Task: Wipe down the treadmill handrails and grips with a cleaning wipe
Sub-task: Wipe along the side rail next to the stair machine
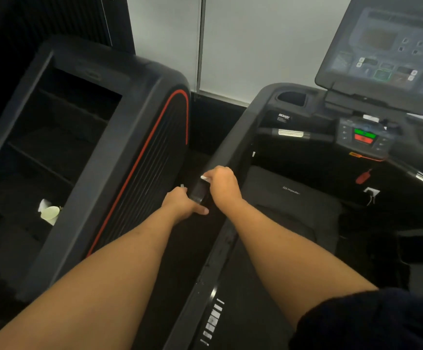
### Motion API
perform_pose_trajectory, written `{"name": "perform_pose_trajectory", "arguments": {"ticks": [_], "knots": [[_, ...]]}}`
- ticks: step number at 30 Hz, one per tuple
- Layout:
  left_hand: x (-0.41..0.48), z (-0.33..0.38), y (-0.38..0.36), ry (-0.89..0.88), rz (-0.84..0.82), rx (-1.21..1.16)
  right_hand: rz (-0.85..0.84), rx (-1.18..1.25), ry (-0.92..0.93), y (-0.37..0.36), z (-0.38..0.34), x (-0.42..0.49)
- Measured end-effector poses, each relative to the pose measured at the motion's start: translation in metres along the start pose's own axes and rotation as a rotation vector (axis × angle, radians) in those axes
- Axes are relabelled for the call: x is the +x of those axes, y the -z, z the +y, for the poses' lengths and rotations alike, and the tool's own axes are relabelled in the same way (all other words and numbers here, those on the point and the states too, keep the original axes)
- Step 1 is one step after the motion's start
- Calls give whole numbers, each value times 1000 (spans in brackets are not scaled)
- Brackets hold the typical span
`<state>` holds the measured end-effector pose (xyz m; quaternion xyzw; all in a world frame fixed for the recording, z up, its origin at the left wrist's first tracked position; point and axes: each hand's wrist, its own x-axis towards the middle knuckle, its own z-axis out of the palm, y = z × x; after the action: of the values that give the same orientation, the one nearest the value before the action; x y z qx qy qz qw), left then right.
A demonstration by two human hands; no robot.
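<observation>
The treadmill's left handrail (230, 145) runs from the console down to its black end grip (198, 192) at centre. My left hand (184, 203) grips the lower end of that grip from the left, thumb lying along its underside. My right hand (221, 186) is curled over the rail just above. A small white piece, seemingly the wipe (204, 177), peeks out under its fingers. Most of the wipe is hidden by the hand.
A neighbouring black machine (139, 137) with a red trim line stands close on the left, and a white cup (50, 213) lies inside it. The treadmill console (364, 136) and screen (387, 54) are at upper right, the belt (288, 198) below. A narrow dark gap separates the machines.
</observation>
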<state>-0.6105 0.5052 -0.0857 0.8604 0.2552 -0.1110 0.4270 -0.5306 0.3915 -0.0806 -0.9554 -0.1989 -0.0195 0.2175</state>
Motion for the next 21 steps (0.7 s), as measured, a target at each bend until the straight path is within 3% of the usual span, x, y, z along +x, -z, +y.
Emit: {"name": "perform_pose_trajectory", "arguments": {"ticks": [2, 9, 15, 19, 21], "knots": [[3, 5, -2, 39, 16, 27, -23, 56, -118, 11, 1, 6], [-5, 16, -3, 73, 23, 121, -243, 16, -160, 17, -4, 6], [-7, 18, -2, 81, 24, 130, -155, -110, -93, 15, -8, -1], [-7, 18, -3, 89, 22, 135, -242, -138, -115, 18, -10, 1], [-5, 18, -4, 95, 24, 142, -189, -123, -131, 23, -9, 6]]}}
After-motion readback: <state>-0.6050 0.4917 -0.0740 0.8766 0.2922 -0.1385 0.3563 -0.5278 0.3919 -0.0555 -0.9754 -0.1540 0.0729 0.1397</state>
